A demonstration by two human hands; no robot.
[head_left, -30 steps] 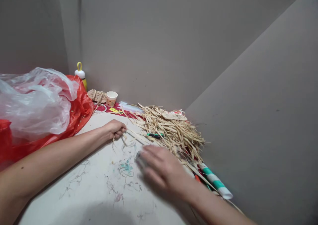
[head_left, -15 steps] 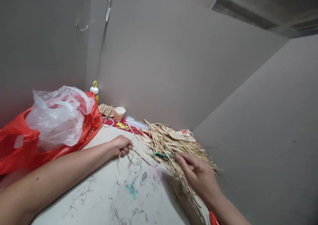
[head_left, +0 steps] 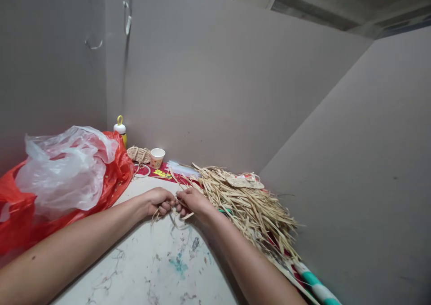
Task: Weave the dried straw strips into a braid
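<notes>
Straw strips show near the middle of the view, low against grey walls that stand behind and to both sides. Next in size comes a white tabletop, stained with dark and teal marks, then a red plastic bag on the left with a crumpled clear bag on top of it. A heap of straw sprawls along the right edge, and a green-and-white striped tube lies just beyond its near end. Left hand and right hand meet over the table, fingers closed on the strips, whose loose ends poke out below; the exact pinch is partly hidden. A yellow-and-white bottle stands behind the bags, followed by a woven oval piece, the paper cup just beside it, and a thin white ring in front
</notes>
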